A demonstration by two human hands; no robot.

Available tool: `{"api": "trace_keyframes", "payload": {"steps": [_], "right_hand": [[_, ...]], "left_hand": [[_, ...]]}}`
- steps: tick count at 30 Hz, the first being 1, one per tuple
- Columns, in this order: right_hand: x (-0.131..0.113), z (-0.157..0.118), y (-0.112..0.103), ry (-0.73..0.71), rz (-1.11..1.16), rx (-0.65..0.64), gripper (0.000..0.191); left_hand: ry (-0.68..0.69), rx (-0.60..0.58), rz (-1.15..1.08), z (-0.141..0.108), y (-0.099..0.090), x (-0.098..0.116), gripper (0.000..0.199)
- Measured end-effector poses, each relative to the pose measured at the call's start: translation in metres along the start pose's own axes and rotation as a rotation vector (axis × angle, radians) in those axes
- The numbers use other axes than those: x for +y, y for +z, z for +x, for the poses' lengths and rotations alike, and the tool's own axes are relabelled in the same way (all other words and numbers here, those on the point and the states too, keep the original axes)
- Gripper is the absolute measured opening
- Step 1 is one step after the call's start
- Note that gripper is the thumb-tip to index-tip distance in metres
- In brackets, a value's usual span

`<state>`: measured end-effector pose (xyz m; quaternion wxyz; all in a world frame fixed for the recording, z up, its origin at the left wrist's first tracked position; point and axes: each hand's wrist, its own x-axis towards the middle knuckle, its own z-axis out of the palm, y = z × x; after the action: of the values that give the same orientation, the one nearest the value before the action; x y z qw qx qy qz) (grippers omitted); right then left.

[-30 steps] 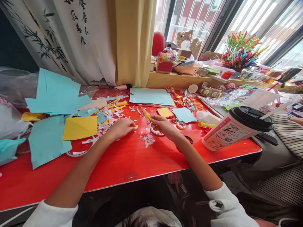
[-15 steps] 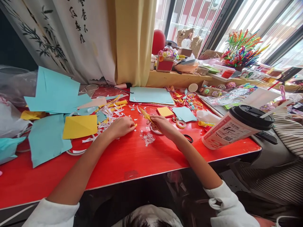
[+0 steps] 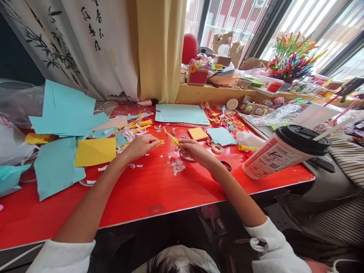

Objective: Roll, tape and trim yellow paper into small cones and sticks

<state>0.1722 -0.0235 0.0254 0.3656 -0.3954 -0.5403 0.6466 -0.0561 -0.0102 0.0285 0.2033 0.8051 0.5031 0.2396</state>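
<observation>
My left hand [image 3: 142, 146] is closed in a pinch over the middle of the red table [image 3: 136, 204]. A small yellow piece of paper [image 3: 161, 142] pokes out from its fingertips. To its right, my right hand [image 3: 192, 148] is wrapped round a slim pointed yellow thing [image 3: 172, 138], whose tip points away to the upper left; its exact kind does not show. A gap separates the two hands. White paper scraps [image 3: 178, 167] lie in a small heap below them. Beneath my right hand, a ring-shaped roll [image 3: 186, 154] is partly hidden.
Blue sheets [image 3: 59, 163] and a yellow sheet [image 3: 95, 151] lie at left. Behind are a blue paper stack [image 3: 182, 113], yellow squares [image 3: 198, 133] and blue squares [image 3: 221, 136]. A lidded cup [image 3: 273, 155] stands at right. Beside it shows a person's striped sleeve [image 3: 347, 159].
My left hand has lifted slightly and turned, so more of the yellow paper shows. The yellow thing in my right hand has shifted a little left, its tip looking more spread.
</observation>
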Motion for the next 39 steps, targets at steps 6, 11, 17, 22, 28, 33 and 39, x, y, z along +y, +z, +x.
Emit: {"api": "trace_keyframes", "payload": {"steps": [6,11,17,22,28,33,39], "right_hand": [[-0.001,-0.004,0.002,0.045,-0.018,-0.043,0.007],[-0.005,-0.008,0.006,0.071,-0.088,-0.08,0.009],[-0.004,-0.007,0.006,0.063,-0.133,-0.118,0.013],[-0.003,-0.006,0.006,0.073,-0.189,-0.133,0.017],[-0.001,-0.006,0.006,0.032,-0.235,-0.137,0.022],[0.0,-0.006,0.01,0.037,-0.201,-0.117,0.02],[0.005,-0.004,0.012,0.022,-0.163,-0.097,0.018]], "left_hand": [[-0.122,-0.05,-0.444,-0.006,-0.011,0.019,0.045],[-0.017,0.032,-0.384,-0.011,-0.02,0.027,0.038],[0.034,0.105,-0.379,-0.006,-0.005,0.029,0.033],[0.05,0.011,-0.344,-0.005,0.003,0.03,0.026],[0.078,0.087,-0.246,-0.004,0.006,0.03,0.029],[0.072,0.124,-0.223,-0.003,0.009,0.028,0.029],[0.106,0.155,-0.236,-0.004,0.01,0.029,0.026]]}}
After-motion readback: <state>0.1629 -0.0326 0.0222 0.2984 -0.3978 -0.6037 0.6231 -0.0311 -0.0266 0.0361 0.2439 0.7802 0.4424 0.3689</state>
